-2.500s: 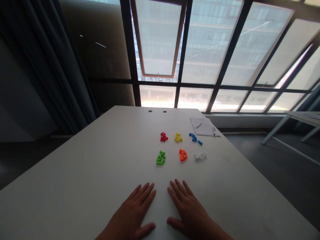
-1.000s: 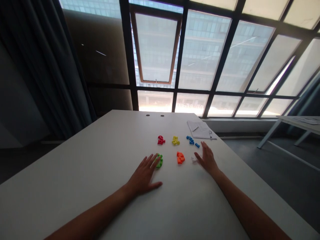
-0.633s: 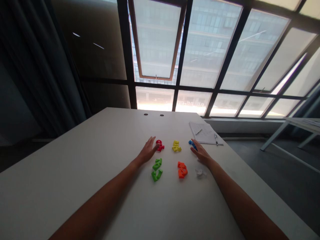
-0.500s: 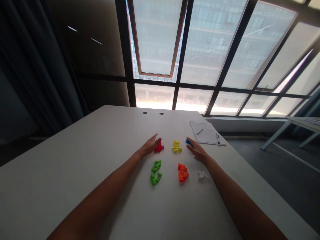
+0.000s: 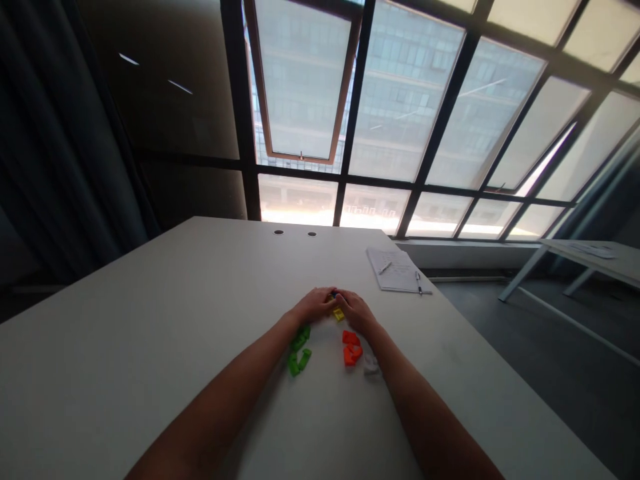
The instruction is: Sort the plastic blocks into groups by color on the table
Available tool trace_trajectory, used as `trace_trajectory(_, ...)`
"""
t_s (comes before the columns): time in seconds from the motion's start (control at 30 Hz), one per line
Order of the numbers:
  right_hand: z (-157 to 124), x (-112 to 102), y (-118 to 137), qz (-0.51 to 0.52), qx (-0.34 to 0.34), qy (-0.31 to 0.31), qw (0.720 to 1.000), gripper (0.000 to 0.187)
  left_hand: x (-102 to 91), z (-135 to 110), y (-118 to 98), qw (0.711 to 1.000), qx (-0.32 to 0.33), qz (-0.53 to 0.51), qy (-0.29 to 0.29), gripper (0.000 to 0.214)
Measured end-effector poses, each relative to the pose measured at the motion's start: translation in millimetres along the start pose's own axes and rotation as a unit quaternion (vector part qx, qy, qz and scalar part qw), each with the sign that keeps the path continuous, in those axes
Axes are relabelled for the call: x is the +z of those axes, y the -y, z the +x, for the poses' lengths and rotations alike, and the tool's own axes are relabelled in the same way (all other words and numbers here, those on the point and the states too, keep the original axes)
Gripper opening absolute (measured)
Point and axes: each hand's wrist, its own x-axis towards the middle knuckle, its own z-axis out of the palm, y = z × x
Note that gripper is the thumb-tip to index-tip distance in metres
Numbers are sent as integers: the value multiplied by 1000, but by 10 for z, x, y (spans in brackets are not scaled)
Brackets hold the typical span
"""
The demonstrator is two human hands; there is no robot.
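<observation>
My left hand [image 5: 314,305] and my right hand [image 5: 356,312] meet on the white table, cupped around small plastic pieces from both sides. Their fingers are stretched forward and curve inward, nearly touching. Yellow pieces [image 5: 339,314] show between the palms, with a bit of a blue piece [image 5: 335,293] at the fingertips. The red pieces are hidden, apparently behind my left hand. Below my left wrist lie several green pieces [image 5: 302,360]. Orange pieces [image 5: 352,350] sit left of my right forearm, and white pieces [image 5: 371,365] lie right against it.
The white table [image 5: 150,333] has two round cable holes near its far edge. Sheets of paper [image 5: 397,273] with two pens lie at the right edge. A second table [image 5: 600,260] stands at the far right, windows beyond, and a dark curtain hangs at left.
Both hands have moved inward from the red and blue piles and now meet at the yellow pieces. The blue pieces have shifted left with my right hand. The view has turned slightly right.
</observation>
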Motion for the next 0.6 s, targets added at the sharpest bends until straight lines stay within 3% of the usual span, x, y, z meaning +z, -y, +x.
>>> trace_trajectory(0.27,-223,399,500,48,90,-116,988,60,-124,-562,-213,999,-33,17,-14,60)
trace_trajectory(0.47,-588,476,853,199,34,-19,979,61,-385,-1197,-353,997,-60,43,-20,56)
trace_trajectory(0.53,-775,410,897,241,28,15,970,60,-496,-1412,-507,997,-59,49,-11,54)
trace_trajectory(0.6,-951,322,903,279,32,30,959,59,-552,-1656,-791,997,-48,60,-22,56)
